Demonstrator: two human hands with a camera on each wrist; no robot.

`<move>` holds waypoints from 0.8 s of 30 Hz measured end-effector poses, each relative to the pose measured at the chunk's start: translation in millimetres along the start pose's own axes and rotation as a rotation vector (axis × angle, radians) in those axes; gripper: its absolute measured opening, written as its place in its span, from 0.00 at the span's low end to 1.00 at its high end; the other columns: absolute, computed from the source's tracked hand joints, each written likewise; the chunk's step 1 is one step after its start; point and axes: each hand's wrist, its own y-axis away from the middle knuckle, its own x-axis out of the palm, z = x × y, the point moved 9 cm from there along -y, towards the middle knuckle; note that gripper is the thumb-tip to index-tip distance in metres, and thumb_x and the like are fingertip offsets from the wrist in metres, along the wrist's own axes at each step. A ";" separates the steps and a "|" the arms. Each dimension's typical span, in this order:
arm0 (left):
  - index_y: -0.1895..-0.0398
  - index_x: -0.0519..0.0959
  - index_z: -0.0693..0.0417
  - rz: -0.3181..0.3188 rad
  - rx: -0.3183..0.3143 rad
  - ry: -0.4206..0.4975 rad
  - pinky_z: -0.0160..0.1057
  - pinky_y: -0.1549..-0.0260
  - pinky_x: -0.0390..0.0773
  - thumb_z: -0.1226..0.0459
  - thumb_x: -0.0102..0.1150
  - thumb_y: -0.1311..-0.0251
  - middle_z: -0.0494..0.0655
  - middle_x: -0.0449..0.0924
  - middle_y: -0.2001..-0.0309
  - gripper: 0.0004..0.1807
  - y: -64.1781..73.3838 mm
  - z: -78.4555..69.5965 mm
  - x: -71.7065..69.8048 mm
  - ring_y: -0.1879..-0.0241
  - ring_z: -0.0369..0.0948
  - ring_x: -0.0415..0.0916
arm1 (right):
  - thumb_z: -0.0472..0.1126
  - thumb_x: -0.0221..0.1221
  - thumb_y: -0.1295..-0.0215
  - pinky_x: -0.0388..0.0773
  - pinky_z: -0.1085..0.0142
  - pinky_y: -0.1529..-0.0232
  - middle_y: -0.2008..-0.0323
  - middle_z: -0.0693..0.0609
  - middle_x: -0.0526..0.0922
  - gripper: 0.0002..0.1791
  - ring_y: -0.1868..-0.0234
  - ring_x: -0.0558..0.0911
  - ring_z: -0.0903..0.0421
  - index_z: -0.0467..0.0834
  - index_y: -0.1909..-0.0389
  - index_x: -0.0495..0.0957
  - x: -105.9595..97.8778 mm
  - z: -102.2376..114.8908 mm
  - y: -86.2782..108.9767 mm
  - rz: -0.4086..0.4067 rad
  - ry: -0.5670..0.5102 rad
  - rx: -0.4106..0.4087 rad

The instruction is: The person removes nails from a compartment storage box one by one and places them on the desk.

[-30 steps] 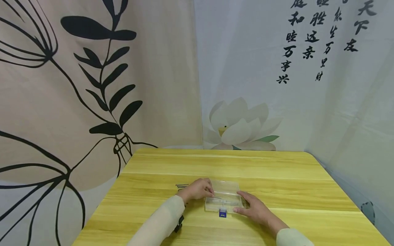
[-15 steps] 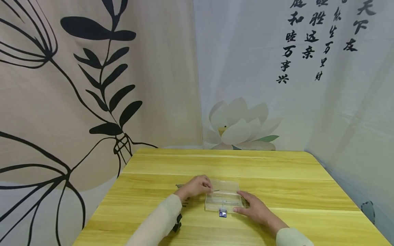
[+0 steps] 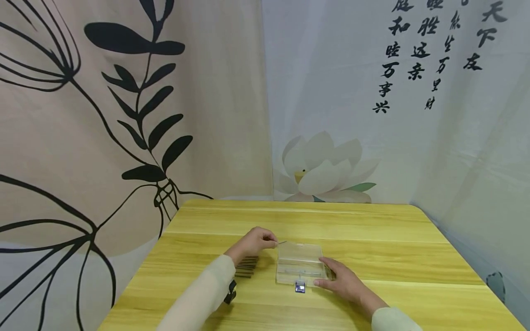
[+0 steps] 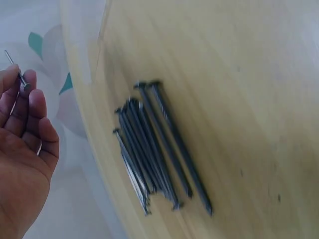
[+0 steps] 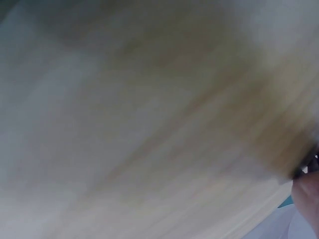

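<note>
My left hand (image 3: 256,241) pinches a single nail (image 4: 9,57) between thumb and fingers, raised beyond the back left corner of a clear plastic box (image 3: 299,253). The box lies on the table with its lid folded back and a blue latch (image 3: 300,287) at its front. Thumb at the front and fingers farther back, my right hand (image 3: 345,282) holds the box by its right side. Below my left wrist lies a row of dark nails (image 4: 144,149), two of them longer than the others. Blur covers most of the right wrist view, where only a fingertip (image 5: 306,196) shows.
The yellow wood-grain table (image 3: 372,239) runs back to a printed cloth (image 3: 223,115) with plants, a lotus and characters. A black device (image 3: 230,292) is strapped at the left wrist.
My left hand has risen from inside the box and moved back and left with the nail, uncovering more of the nail row. The right hand and the box stay in place.
</note>
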 end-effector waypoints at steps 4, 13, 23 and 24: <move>0.59 0.84 0.62 -0.024 -0.008 0.006 0.40 0.68 0.73 0.62 0.59 0.30 0.50 0.83 0.62 0.11 4.5 4.0 -13.2 0.68 0.46 0.73 | 0.58 0.69 0.42 0.57 0.38 0.35 0.31 0.34 0.65 0.46 0.31 0.62 0.32 0.40 0.28 0.65 0.1 0.3 0.0 0.002 0.002 0.002; 0.63 0.84 0.55 -0.068 -0.010 -0.039 0.40 0.68 0.73 0.63 0.59 0.31 0.52 0.82 0.63 0.07 12.4 13.3 -39.4 0.70 0.38 0.70 | 0.58 0.69 0.42 0.57 0.38 0.34 0.31 0.34 0.65 0.46 0.31 0.62 0.32 0.40 0.29 0.65 -0.8 0.7 0.0 -0.003 0.004 0.000; 0.60 0.83 0.61 -0.092 -0.044 -0.081 0.40 0.68 0.73 0.64 0.58 0.30 0.52 0.82 0.63 0.09 24.4 31.0 -58.2 0.69 0.41 0.71 | 0.58 0.69 0.42 0.57 0.37 0.35 0.31 0.34 0.65 0.46 0.31 0.62 0.32 0.40 0.28 0.65 0.2 -1.7 0.0 0.007 -0.010 0.010; 0.59 0.83 0.62 -0.092 -0.049 -0.082 0.40 0.68 0.72 0.64 0.58 0.30 0.52 0.81 0.63 0.09 25.6 32.8 -59.5 0.68 0.42 0.71 | 0.58 0.69 0.42 0.57 0.37 0.35 0.31 0.34 0.64 0.46 0.31 0.62 0.32 0.40 0.28 0.65 0.3 -2.0 0.0 0.008 -0.010 0.011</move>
